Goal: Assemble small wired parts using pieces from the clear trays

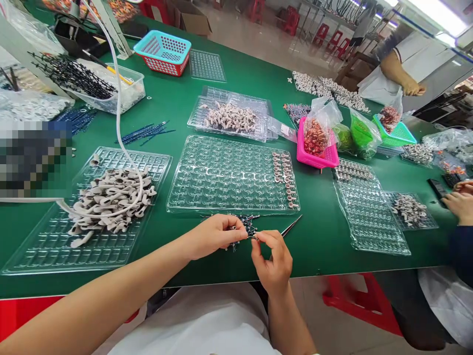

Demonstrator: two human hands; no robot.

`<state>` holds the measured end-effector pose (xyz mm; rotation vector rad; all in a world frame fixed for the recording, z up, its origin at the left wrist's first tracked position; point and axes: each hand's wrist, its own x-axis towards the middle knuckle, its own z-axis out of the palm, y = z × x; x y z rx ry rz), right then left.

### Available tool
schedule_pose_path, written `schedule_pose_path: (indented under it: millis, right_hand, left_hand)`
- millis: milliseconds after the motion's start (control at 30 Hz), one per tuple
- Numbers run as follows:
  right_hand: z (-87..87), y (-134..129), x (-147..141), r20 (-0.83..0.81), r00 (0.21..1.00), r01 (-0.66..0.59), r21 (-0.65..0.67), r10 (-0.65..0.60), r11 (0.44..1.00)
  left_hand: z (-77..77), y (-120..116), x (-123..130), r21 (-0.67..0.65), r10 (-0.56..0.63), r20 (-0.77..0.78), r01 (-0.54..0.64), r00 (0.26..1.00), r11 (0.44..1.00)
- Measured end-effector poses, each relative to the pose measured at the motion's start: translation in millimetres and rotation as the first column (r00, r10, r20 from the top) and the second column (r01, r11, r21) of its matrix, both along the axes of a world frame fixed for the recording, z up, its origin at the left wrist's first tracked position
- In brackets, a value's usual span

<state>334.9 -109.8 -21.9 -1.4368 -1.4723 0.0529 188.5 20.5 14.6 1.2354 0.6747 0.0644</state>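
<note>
My left hand [219, 234] and my right hand [273, 256] meet at the near edge of the table, both closed in a pinch. Fingertips of the two hands almost touch around something small and thin, too tiny to name. Beneath them lies a little heap of dark, wired parts [247, 222], partly covered by my left fingers. Metal tweezers [291, 226] rest just right of my right hand. Beyond my hands a clear blister tray [221, 172] has small beige-and-brown pieces [284, 172] in its right-hand columns.
On the left, a tray [33, 254] bears a pile of beige shells [111, 197], with a white cable [118, 108] looping over it. More beige shells [232, 117] lie behind. A pink basket [318, 159] stands right. A co-worker's hand [460, 202] is at far right.
</note>
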Motion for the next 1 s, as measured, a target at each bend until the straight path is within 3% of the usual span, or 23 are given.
schedule_pose_path:
  millis: [267, 567, 733, 1000]
  right_hand:
    - [2.9, -0.9, 0.2, -0.099, 0.995, -0.014, -0.107, 0.004, 0.994]
    - [0.4, -1.0, 0.7, -0.083, 0.997, 0.003, -0.074, -0.009, 0.997]
    - [2.0, -2.1, -0.4, -0.133, 0.991, -0.006, -0.099, -0.008, 0.995]
    - [5.5, -4.5, -0.5, -0.232, 0.973, -0.054, -0.136, 0.022, 0.989]
  left_hand:
    - [-2.9, 0.5, 0.1, -0.232, 0.083, 0.061, -0.067, 0.995, 0.97]
    - [2.6, 1.8, -0.2, -0.42, 0.071, 0.091, -0.026, 0.993, 0.907]
    - [2.1, 2.8, -2.3, -0.469, 0.077, 0.141, -0.002, 0.987, 0.883]
    - [-1.0, 0.9, -4.3, -0.454, 0.076, 0.195, 0.022, 0.978, 0.891]
